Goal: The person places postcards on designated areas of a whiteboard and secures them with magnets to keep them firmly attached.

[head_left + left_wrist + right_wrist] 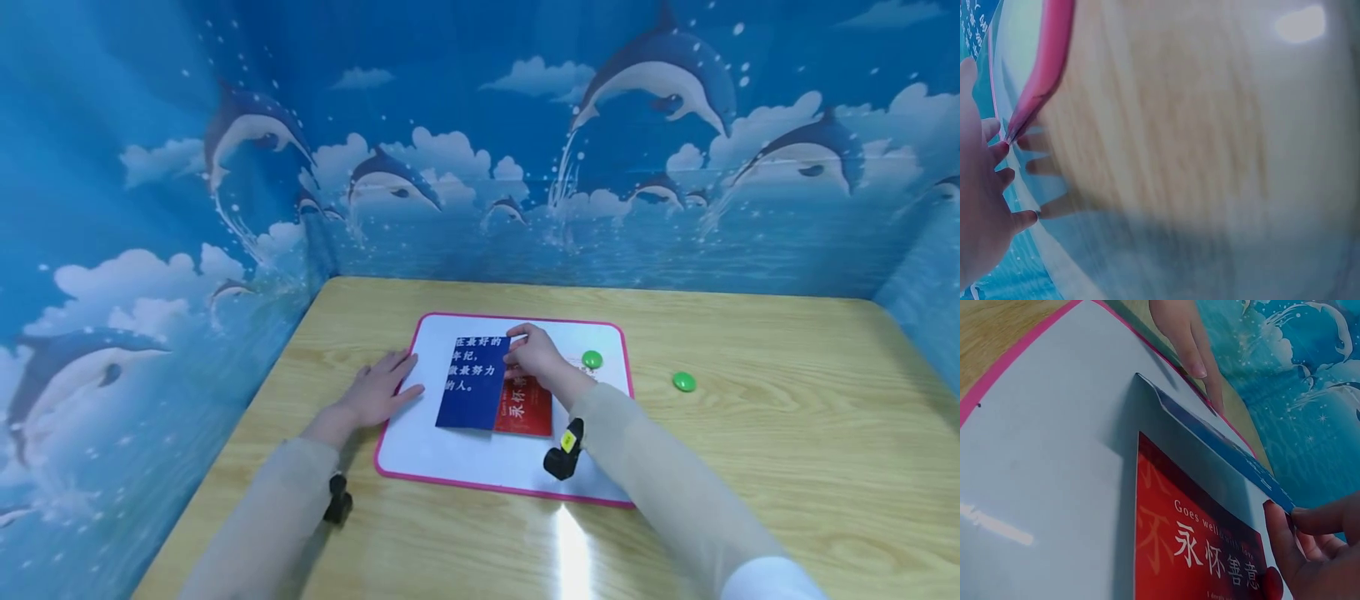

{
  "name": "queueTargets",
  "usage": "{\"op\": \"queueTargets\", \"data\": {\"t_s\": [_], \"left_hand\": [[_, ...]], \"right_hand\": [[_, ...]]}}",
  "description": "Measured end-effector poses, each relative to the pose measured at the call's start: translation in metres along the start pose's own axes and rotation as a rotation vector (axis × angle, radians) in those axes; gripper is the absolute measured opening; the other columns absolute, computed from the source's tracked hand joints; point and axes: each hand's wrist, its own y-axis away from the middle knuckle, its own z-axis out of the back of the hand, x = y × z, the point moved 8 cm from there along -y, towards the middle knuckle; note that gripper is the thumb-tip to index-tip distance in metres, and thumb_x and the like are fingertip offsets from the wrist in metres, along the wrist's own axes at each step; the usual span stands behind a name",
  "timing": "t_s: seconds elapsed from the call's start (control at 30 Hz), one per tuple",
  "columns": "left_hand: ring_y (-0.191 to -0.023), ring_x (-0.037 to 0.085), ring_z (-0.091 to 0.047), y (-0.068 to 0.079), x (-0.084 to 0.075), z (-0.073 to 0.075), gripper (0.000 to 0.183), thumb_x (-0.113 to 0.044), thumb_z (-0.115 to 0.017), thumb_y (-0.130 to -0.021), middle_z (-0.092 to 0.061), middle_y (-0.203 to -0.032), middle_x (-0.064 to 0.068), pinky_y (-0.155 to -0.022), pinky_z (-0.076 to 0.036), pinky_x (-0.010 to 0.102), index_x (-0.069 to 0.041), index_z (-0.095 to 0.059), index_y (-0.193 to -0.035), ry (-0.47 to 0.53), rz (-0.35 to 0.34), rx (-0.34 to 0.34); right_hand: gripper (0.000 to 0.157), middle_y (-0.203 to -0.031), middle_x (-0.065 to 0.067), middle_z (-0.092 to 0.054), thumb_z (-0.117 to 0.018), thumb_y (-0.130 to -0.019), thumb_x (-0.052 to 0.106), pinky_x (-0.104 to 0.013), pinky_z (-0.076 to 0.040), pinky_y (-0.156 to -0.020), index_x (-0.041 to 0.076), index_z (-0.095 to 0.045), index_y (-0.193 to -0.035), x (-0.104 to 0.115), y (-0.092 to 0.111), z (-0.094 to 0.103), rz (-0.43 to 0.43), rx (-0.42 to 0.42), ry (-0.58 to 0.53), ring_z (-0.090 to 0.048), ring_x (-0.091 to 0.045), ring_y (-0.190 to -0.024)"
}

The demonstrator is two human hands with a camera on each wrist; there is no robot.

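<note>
A white board with a pink rim (450, 457) lies on the table. Over its middle is a blue card with white Chinese characters (468, 400), overlapping a red card (523, 419) that rests on the board. My right hand (538, 357) pinches the blue card at its upper right edge between thumb and fingers. From the right wrist view, the blue card (1222, 447) stands raised off the board at a slant, beside the flat red card (1200, 559). My left hand (375, 392) rests at the board's left rim, fingers spread and straight, holding nothing.
A round green magnet (592, 359) sits on the board's right part, near some small dark marks. Another green magnet (684, 382) lies on the wooden table (780, 450), right of the board. A curtain with dolphins (450, 225) hangs behind and at both sides.
</note>
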Motion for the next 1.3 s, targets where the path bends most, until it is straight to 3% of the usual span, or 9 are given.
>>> {"op": "queueTargets", "data": {"t_s": [0.27, 0.47, 0.73, 1.0, 1.17, 1.3], "left_hand": [[-0.144, 0.037, -0.012, 0.000, -0.001, 0.000, 0.069, -0.051, -0.037, -0.096, -0.019, -0.156, 0.014, -0.111, -0.005, 0.066, -0.008, -0.024, -0.148, 0.015, 0.009, -0.001], [-0.144, 0.037, -0.014, 0.000, -0.002, 0.002, 0.069, -0.051, -0.038, -0.096, -0.021, -0.155, 0.014, -0.110, -0.005, 0.066, -0.006, -0.026, -0.147, -0.005, 0.000, -0.012], [-0.144, 0.037, -0.014, 0.001, -0.004, 0.003, 0.070, -0.052, -0.038, -0.096, -0.022, -0.155, 0.014, -0.110, -0.005, 0.066, -0.006, -0.026, -0.147, -0.005, 0.008, -0.013], [-0.144, 0.037, -0.013, 0.001, -0.004, 0.004, 0.070, -0.052, -0.039, -0.095, -0.022, -0.155, 0.015, -0.110, -0.005, 0.066, -0.006, -0.026, -0.147, -0.001, 0.003, -0.013], [-0.144, 0.037, -0.013, 0.000, -0.004, 0.002, 0.071, -0.052, -0.039, -0.095, -0.021, -0.155, 0.015, -0.110, -0.004, 0.066, -0.006, -0.025, -0.148, -0.007, 0.002, -0.009], [-0.144, 0.037, -0.012, 0.000, -0.003, 0.002, 0.072, -0.053, -0.040, -0.095, -0.021, -0.155, 0.014, -0.111, -0.004, 0.066, -0.006, -0.025, -0.148, -0.006, 0.003, -0.009]], "right_hand": [[0.046, -0.100, -0.012, -0.050, -0.050, -0.088, -0.009, -0.030, -0.058, -0.064, 0.003, -0.044, -0.132, 0.000, 0.000, -0.002, -0.026, 0.006, -0.023, -0.057, -0.014, -0.058], [0.042, -0.112, -0.019, -0.058, -0.049, -0.091, -0.002, -0.034, -0.058, -0.071, 0.003, -0.046, -0.133, 0.001, -0.001, -0.005, -0.045, 0.017, -0.046, -0.062, -0.015, -0.062], [0.042, -0.122, -0.022, -0.059, -0.049, -0.095, 0.009, -0.031, -0.058, -0.071, 0.001, -0.044, -0.136, 0.005, 0.001, -0.015, -0.068, 0.060, -0.084, -0.065, -0.025, -0.091], [0.040, -0.126, -0.021, -0.053, -0.049, -0.096, 0.015, -0.032, -0.057, -0.075, 0.000, -0.045, -0.133, 0.003, 0.002, -0.022, -0.132, 0.093, -0.103, -0.063, -0.026, -0.096], [0.046, -0.136, -0.021, -0.047, -0.051, -0.096, 0.015, -0.034, -0.056, -0.081, 0.000, -0.040, -0.138, 0.002, -0.001, -0.028, -0.152, 0.113, -0.117, -0.055, -0.030, -0.116], [0.052, -0.139, -0.020, -0.045, -0.052, -0.095, 0.016, -0.035, -0.056, -0.082, 0.002, -0.034, -0.142, 0.002, -0.001, -0.033, -0.141, 0.146, -0.085, -0.050, -0.031, -0.124]]}}
